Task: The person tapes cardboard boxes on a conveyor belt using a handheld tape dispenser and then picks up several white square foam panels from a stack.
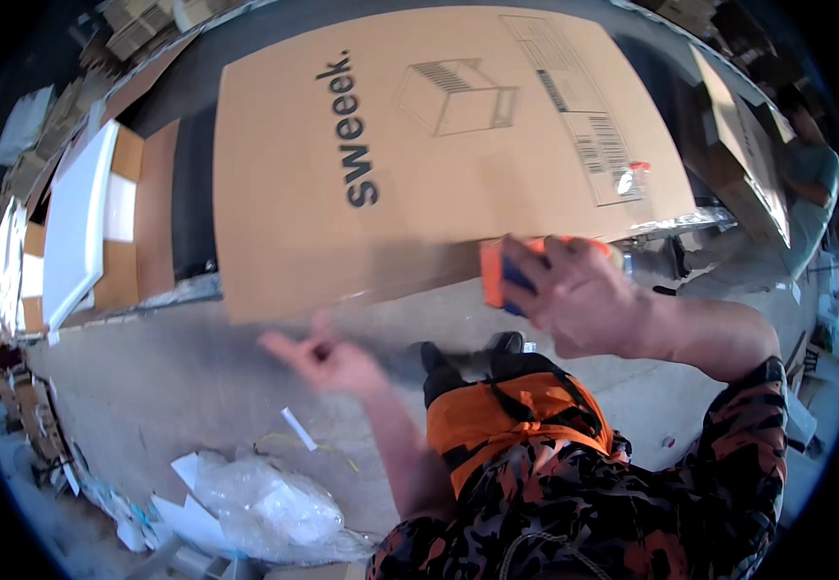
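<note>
A large flat brown cardboard box (448, 164) lies in front of me, printed with dark lettering, a line drawing and a label. My right hand (574, 295) is wrapped round an orange and blue tape dispenser (493, 275), close to the box's near edge, right of its middle. Whether the dispenser touches the cardboard cannot be made out. My left hand (328, 358) is just below the near left part of the box, slightly blurred by motion. Its fingers are apart, one stretched toward the left, and nothing shows in it.
On the dark work surface to the left stands an open carton (130, 222) with a white panel (81, 227). Another box (743, 145) is at the right, beside a person (816, 193). Crumpled clear plastic wrap (279, 503) lies on the floor at lower left.
</note>
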A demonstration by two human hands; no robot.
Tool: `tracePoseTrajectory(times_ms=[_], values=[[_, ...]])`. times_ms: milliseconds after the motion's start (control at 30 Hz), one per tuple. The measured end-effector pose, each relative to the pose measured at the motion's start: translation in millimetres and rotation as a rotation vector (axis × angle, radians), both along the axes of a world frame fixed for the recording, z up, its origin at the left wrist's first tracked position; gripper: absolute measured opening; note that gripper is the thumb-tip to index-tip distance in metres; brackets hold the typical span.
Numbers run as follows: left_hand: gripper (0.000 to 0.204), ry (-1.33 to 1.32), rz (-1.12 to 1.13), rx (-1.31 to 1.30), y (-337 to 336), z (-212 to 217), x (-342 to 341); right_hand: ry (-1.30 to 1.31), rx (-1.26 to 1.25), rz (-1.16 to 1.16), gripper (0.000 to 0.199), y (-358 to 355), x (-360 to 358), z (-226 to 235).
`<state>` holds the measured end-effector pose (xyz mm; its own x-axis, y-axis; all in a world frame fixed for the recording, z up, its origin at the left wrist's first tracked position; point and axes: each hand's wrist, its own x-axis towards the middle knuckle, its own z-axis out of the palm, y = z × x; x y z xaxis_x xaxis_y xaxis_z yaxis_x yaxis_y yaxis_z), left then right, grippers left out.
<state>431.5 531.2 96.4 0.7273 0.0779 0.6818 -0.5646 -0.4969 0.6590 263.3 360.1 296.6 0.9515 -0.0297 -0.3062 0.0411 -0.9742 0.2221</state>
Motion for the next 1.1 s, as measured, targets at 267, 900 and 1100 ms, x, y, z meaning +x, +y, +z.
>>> tracePoseTrajectory(times_ms=[267, 900, 1100], values=[[0.040, -0.468, -0.215, 0.354, -83, -4, -21, 0.091, 0.084, 0.098, 0.029, -26, -11, -10], [0.097, -0.321, -0.920, 0.985, -295, 62, -267, 0.208, -0.068, -0.147, 0.034, -201, -288, -32], [0.092, -0.452, -0.817, 1.073, -301, 46, -244, 0.198, -0.625, -0.318, 0.032, -139, -217, -73]])
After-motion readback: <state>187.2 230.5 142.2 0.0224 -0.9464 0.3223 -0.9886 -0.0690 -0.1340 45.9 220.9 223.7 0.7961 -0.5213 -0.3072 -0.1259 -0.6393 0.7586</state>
